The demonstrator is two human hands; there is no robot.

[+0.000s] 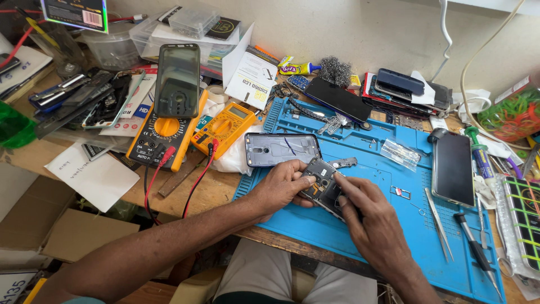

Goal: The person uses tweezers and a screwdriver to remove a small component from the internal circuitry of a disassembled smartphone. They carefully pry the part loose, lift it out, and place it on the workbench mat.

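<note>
An opened phone body (322, 183) with its dark circuit board showing lies tilted over the blue work mat (394, 225). My left hand (282, 184) grips its near left edge, thumb and fingers curled round it. My right hand (368, 217) holds the lower right part, with the index finger pressing on the board near the middle. Just behind them on the mat lies a grey phone back frame (281, 149), flat and untouched.
Two yellow multimeters (163, 135) (225, 126) with red and black leads sit left of the mat. A dark phone (453, 168) lies to the right beside tweezers (439, 222) and a screwdriver (477, 247). More phones, parts boxes and papers crowd the back.
</note>
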